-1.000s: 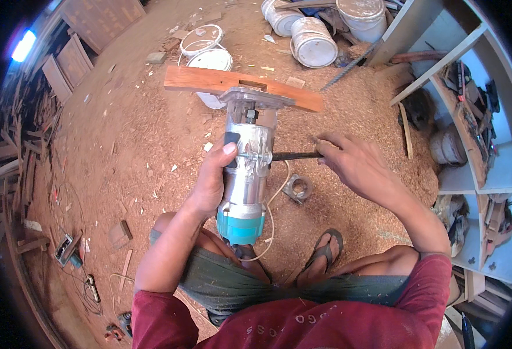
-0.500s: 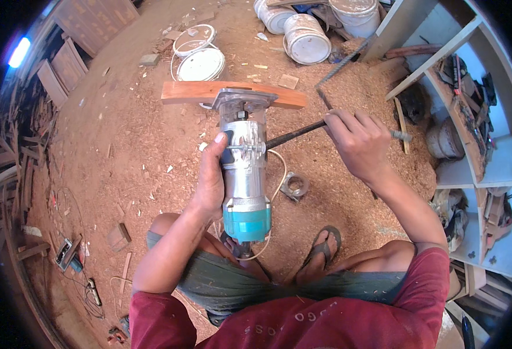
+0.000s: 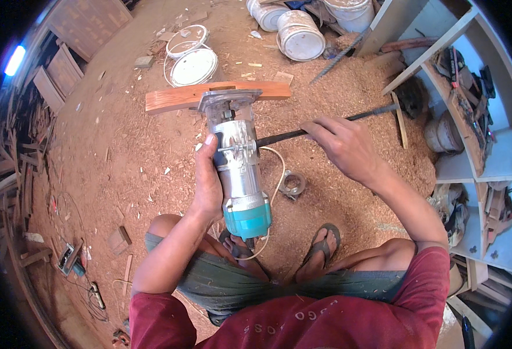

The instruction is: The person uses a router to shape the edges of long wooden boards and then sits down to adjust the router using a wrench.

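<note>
Wood shavings point(image 3: 340, 200) cover the floor point(image 3: 96, 139). The left hand point(image 3: 207, 189) clamps its grip around a router point(image 3: 241, 174); the right hand point(image 3: 349, 150) clamps a black rod point(image 3: 281, 138) at the router's side.

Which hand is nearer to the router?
Left. The left hand holds the router; the right hand is apart, to its right, holding the black rod.

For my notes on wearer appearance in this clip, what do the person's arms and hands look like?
Short, dark red sleeves leave both forearms bare. The left hand and the right hand are ungloved, and no watch or bracelet shows on either arm.
</note>
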`<state>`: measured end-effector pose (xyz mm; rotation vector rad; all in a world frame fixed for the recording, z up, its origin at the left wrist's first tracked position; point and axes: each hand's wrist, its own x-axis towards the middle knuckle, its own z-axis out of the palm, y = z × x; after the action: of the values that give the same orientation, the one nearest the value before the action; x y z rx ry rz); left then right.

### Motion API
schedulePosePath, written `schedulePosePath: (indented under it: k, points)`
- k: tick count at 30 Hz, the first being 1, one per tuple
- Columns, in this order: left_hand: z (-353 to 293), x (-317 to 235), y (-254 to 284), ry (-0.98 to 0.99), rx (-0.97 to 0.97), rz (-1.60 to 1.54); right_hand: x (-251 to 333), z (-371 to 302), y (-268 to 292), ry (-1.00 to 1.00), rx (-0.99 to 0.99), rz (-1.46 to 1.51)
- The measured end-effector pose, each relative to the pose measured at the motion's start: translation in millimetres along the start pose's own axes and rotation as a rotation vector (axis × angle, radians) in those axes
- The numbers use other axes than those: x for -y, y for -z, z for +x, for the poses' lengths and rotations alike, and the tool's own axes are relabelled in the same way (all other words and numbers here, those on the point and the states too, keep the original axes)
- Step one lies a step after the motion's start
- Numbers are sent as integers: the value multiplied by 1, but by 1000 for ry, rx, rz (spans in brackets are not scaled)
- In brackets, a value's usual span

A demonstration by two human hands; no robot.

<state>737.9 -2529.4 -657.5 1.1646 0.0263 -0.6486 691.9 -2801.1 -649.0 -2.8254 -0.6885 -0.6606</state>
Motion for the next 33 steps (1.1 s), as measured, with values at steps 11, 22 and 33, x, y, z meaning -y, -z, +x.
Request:
schedulePosePath:
  k: [11,22,33]
  points:
    - [0,7,0,-39,-2,49,7,1,2,-99,19,-129]
    - [-4,0,3,-27,-8,26,-4,1,-5,121,12,262]
    - [-8,-6,1,104,-28,68,0,-1,-1,55,28,551]
